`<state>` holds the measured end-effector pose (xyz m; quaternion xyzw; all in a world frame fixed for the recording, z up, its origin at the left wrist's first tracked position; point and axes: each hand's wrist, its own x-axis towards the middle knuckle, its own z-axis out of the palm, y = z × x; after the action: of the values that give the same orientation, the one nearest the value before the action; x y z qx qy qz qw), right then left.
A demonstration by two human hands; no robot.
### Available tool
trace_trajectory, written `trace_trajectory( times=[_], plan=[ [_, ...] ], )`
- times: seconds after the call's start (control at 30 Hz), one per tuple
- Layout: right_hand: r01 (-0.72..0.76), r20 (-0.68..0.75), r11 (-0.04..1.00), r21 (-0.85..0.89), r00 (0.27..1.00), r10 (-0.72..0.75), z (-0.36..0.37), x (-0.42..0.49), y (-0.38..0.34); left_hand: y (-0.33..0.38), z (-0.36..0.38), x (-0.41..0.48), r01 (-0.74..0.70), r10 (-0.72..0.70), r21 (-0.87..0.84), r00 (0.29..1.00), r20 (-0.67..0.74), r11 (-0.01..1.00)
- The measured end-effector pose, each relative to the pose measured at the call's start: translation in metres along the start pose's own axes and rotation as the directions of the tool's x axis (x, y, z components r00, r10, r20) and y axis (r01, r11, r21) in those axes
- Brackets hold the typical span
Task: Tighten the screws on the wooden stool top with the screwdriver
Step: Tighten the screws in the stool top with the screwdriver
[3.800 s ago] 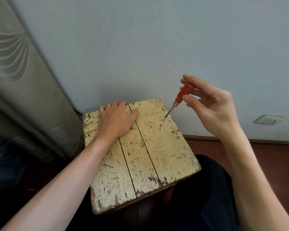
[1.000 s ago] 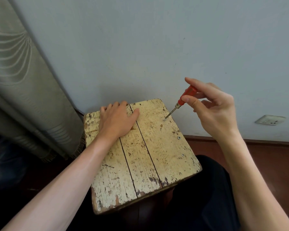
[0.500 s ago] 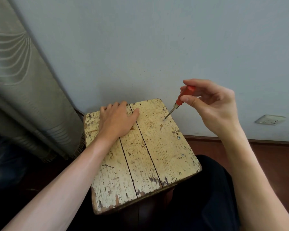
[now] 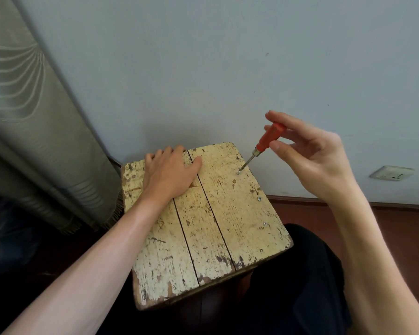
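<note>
Right hand (image 4: 312,155) pinches red-handled screwdriver (image 4: 266,141); left hand (image 4: 170,175) spread flat on worn wooden stool top (image 4: 227,213); tilted tip may slip.

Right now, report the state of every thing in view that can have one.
wooden stool top: level, paint worn and chipped.
left hand: flat, pressing on the wooden stool top.
right hand: pinches the screwdriver handle.
screwdriver: tilted, tip on the far screw.
far screw: under the tip.
middle screw: untouched.
near screw: untouched.
wall socket: nothing plugged in.
</note>
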<state>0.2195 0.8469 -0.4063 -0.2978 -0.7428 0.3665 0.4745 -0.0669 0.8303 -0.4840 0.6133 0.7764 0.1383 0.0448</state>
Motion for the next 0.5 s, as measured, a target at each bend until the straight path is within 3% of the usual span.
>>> trace_trajectory(
  times=[0.27,0.5],
  plan=[
    [0.01,-0.041,1.0,0.024,0.999,-0.009,0.007,0.003,-0.002,0.0,0.001,0.0,0.003,-0.003,-0.005,1.0,-0.001,1.0],
    [0.006,-0.194,0.999,-0.054,0.981,-0.017,0.023,0.001,0.0,0.0,0.0,0.0,0.009,-0.009,-0.004,1.0,0.001,1.0]
  ],
)
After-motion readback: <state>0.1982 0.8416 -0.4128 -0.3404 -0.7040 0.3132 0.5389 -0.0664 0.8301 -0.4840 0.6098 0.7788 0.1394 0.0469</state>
